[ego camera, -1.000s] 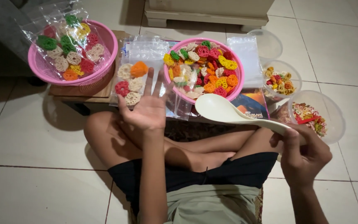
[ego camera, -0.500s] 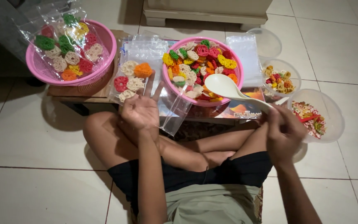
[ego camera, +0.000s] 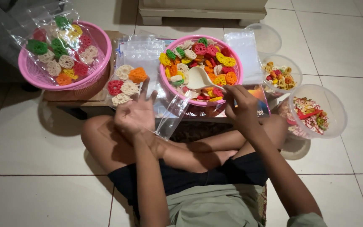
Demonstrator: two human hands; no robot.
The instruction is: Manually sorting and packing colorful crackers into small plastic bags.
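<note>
Right hand (ego camera: 242, 107) grips the white scoop (ego camera: 200, 78), digging into the pink basket (ego camera: 167, 86) of crackers; left hand (ego camera: 136, 113) pinches an empty clear bag (ego camera: 171, 117), which needs opening wide.

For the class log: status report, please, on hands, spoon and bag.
Right hand grips spoon, dipped into crackers. Left hand holds clear bag. Nothing blocking.

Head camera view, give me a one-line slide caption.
Right hand dips a white spoon into a pink basket of colourful crackers; left hand holds a clear bag.

Low wooden table (ego camera: 74, 97) with two pink baskets (ego camera: 66, 82) (ego camera: 236, 82), plastic bags (ego camera: 141, 52).
</note>
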